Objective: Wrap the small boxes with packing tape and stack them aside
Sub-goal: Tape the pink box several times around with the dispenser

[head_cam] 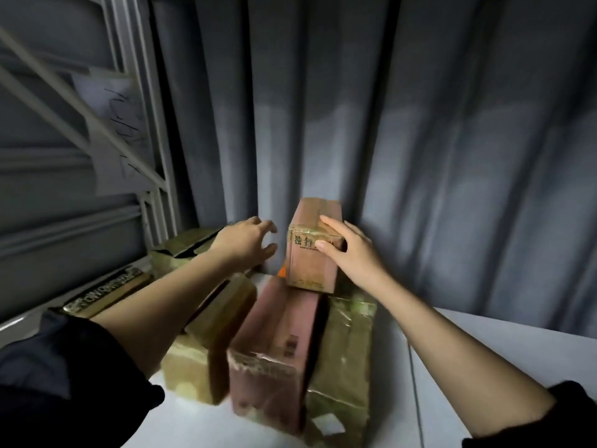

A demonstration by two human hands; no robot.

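Here, right hand (pixel 347 253) grips taped box (pixel 315 250), thumb on near face, fingers over top; box upright atop reddish box (pixel 274 344) in stack on white table (pixel 484 344). Left hand (pixel 245 244) hovers just beside, fingers loosely spread, holding nothing. Box print blurred; lower boxes partly hidden behind left forearm.

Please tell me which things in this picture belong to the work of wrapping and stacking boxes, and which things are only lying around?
Belong to the job:
- upright box, held by the right hand
- pink taped box under it
- tan taped boxes
- left hand, open, touching nothing

Just lying about:
- paper sheet with scribbles on the metal frame
- grey curtain
- white table
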